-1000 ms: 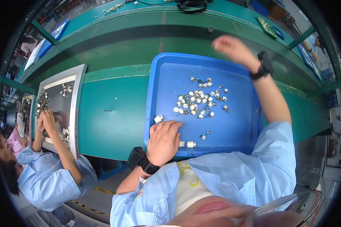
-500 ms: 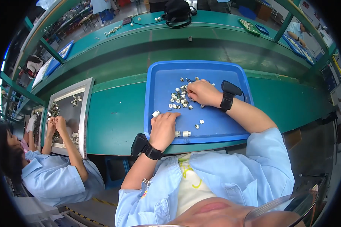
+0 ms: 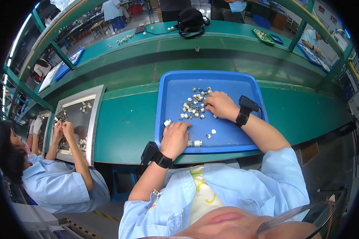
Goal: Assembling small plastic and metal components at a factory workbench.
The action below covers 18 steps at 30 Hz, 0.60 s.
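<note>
A blue tray (image 3: 247, 146) on the green bench holds a loose cluster of small white-and-dark parts (image 3: 190, 108). My right hand (image 3: 222, 104) is over the cluster's right side, fingers bent down and drawn together. Whatever the fingertips hold is hidden. Near the tray's front left corner my left hand (image 3: 175, 137) lies palm down, fingers loosely extended and slightly apart. Beside it are a white cylindrical piece (image 3: 167, 122) at the tray's left wall and another white cylinder (image 3: 198, 143) by the front wall. Between my hands sit a white round part (image 3: 214, 131) and a small dark-and-white part (image 3: 208, 136).
At left a co-worker (image 3: 64, 183) handles parts over a metal-framed tray (image 3: 95, 119). Behind my tray runs a raised green shelf with a black bag (image 3: 190, 22), loose parts (image 3: 125, 39) and a green tray (image 3: 262, 36). Green posts (image 3: 303, 32) stand on both sides.
The view has shifted a little, so the tray appears lower and farther right. My right hand has moved slightly right over the parts. My left hand stays at the same corner.
</note>
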Tool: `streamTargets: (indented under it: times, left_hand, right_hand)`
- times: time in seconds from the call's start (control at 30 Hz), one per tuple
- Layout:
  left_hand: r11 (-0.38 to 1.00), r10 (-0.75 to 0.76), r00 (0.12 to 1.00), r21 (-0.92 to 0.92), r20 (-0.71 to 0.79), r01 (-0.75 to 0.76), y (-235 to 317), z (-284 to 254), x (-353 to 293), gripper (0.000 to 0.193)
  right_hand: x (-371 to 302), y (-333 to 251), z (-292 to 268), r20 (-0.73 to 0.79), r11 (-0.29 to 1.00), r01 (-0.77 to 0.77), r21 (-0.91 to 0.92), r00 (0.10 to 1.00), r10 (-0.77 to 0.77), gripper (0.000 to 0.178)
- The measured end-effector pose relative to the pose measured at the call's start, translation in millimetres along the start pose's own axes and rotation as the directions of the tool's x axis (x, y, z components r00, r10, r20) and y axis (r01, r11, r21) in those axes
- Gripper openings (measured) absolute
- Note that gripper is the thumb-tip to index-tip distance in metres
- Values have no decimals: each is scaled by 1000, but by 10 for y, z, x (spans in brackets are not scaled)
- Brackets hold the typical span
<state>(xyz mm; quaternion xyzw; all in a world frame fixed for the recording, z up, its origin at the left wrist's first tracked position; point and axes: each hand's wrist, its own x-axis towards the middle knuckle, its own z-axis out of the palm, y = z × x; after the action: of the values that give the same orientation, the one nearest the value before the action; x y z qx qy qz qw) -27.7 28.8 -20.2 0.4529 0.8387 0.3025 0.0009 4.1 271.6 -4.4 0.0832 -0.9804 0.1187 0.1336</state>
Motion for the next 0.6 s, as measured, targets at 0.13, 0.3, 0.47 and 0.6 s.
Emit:
streamTargets:
  times: [0.13,0.3,0.47,0.6]
  left_hand:
    - [1000,-16,999,-16,-34,15,-1,-9,15,23]
    - [997,80,970,5,-231,-81,-24,-16,54,19]
    - [754,-218,972,-617,89,226,185,-36,132,16]
    - [476,-235,965,-851,119,221,208,63,179,13]
  right_hand:
    - [72,117,-34,-23,992,23,124,1000,-20,13]
    - [84,-8,-323,131,654,-318,687,939,318,12]
    - [-62,-304,-409,228,502,-274,820,962,152,16]
    - [-149,-450,-367,155,464,-162,871,987,52,19]
